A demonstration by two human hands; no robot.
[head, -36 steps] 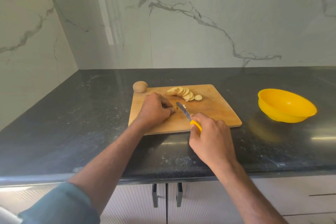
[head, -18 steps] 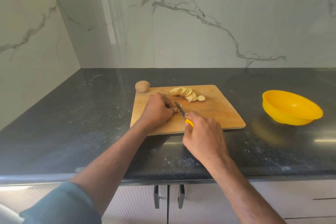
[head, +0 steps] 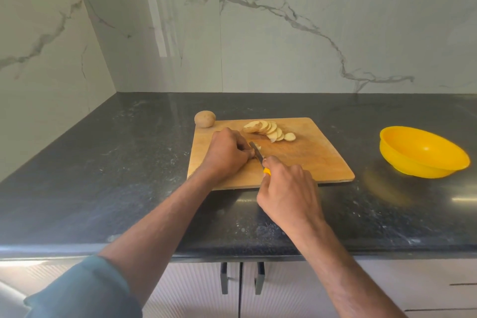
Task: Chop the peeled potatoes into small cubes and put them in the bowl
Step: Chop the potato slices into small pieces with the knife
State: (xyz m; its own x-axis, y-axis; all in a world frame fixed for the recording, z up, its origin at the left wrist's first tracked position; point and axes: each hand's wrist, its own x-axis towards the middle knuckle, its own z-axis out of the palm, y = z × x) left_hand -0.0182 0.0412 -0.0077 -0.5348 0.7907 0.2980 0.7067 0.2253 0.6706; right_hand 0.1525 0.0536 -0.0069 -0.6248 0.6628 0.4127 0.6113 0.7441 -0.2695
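A wooden cutting board [head: 304,162] lies at the centre of the frame on a dark stone counter [head: 116,162], its near edge parallel to the counter's front edge. A whole potato [head: 205,118] sits on the counter touching the board's upper-left corner. A fan of potato slices [head: 268,130] lies along the board's far edge, overlapping and running from upper left to lower right. A yellow bowl [head: 423,155] stands to the right, well apart from the board, with bare counter between them.

The left hand [head: 227,153], fingers curled, covers a potato piece at the board's left-centre; the piece itself is almost wholly hidden. The right hand [head: 287,188] grips the yellow handle of a knife [head: 256,151]. The blade's long axis runs from lower right to upper left, its tip just beside the left fingers. The right half of the board is bare. A marble wall [head: 284,46] bounds the counter behind and at left; cabinet doors [head: 206,289] sit below.
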